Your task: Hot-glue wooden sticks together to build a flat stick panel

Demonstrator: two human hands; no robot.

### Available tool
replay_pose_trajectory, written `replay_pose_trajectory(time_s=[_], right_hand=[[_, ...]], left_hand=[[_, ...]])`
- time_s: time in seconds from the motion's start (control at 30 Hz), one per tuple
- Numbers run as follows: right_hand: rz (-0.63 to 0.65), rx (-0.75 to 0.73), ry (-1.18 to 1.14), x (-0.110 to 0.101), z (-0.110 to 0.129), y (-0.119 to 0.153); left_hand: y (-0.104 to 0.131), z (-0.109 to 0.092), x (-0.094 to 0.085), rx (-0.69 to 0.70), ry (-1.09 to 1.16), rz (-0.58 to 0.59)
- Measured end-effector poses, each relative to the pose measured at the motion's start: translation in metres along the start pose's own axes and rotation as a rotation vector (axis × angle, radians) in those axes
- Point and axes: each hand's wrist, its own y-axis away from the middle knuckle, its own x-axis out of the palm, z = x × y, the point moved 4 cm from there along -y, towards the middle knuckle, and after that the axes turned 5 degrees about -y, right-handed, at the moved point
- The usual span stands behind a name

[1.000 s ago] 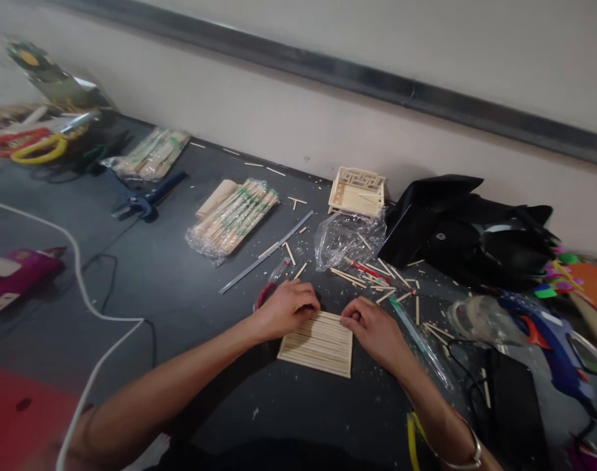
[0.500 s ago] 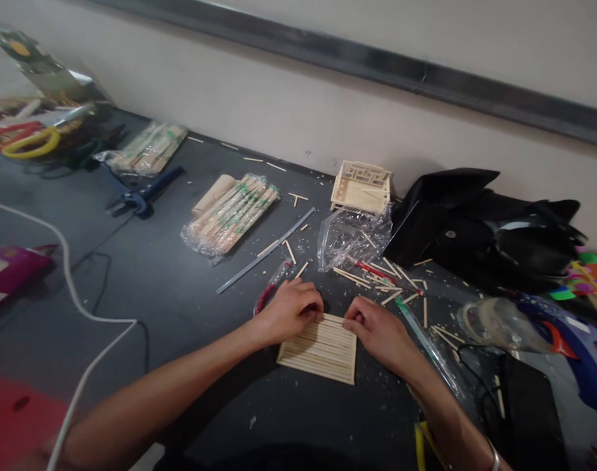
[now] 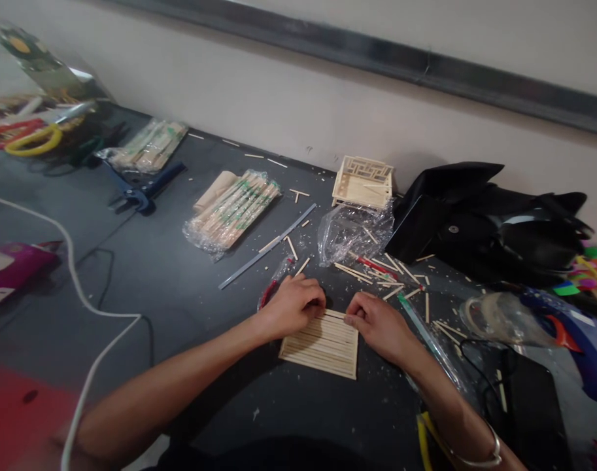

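A small panel of thin wooden sticks (image 3: pixel 320 347), laid side by side in a frame, lies on the dark table in front of me. My left hand (image 3: pixel 295 304) covers its far left corner, with the fingers curled and pinched at the far edge. At the far right corner, my right hand (image 3: pixel 376 322) pinches the edge between thumb and bent fingers. A pale stick runs along that far edge between both hands; I cannot tell whether it is fixed to the panel. The left fingertips are partly hidden.
Loose cut sticks (image 3: pixel 386 278) and crumpled clear plastic (image 3: pixel 354 229) lie beyond my hands. A small stick-built model (image 3: pixel 361 183) stands by the wall. Wrapped chopsticks (image 3: pixel 237 209), blue cutters (image 3: pixel 141 193), a purple glue gun (image 3: pixel 18 268), its white cord and a blue glue gun (image 3: pixel 573 333) surround the panel.
The view has shifted slightly. My right thumb and fingers have moved a little at the panel's far right corner; my left hand keeps its place at the far edge.
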Motion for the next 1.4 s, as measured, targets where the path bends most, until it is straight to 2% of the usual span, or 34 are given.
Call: replay_pose_trajectory(time_s=[0.13,0.3,0.4,0.63,0.8,0.87,0.97,1.1,1.23,1.4], right_hand=[[-0.005,-0.021,-0.010,0.001,-0.002,0.002],[0.010,-0.057,-0.029,-0.002,-0.003,0.002],[0.038,-0.078,-0.037,-0.003,-0.002,0.003],[0.086,-0.095,-0.026,-0.014,0.000,0.003],[0.022,-0.072,0.014,-0.026,-0.002,0.018],[-0.004,-0.119,0.055,-0.022,-0.002,0.030],[0.007,-0.260,0.172,-0.005,0.001,0.047],[-0.013,-0.333,0.300,0.017,-0.002,0.057],[-0.066,-0.371,0.316,0.020,-0.005,0.056],[-0.069,-0.396,0.260,0.018,-0.008,0.054]], left_hand=[[0.000,0.004,-0.001,0.036,0.022,0.016],[0.005,0.012,-0.006,0.199,0.122,0.055],[0.007,0.017,-0.009,0.246,0.172,0.088],[0.007,0.013,-0.012,0.242,0.114,0.110],[0.026,-0.003,-0.012,0.183,-0.073,0.072],[0.038,-0.008,-0.006,0.195,-0.148,0.071],[0.051,-0.009,0.008,0.225,-0.218,0.077],[0.054,-0.007,0.018,0.233,-0.273,0.019],[0.051,-0.006,0.019,0.220,-0.285,-0.032],[0.049,-0.007,0.016,0.205,-0.271,-0.050]])
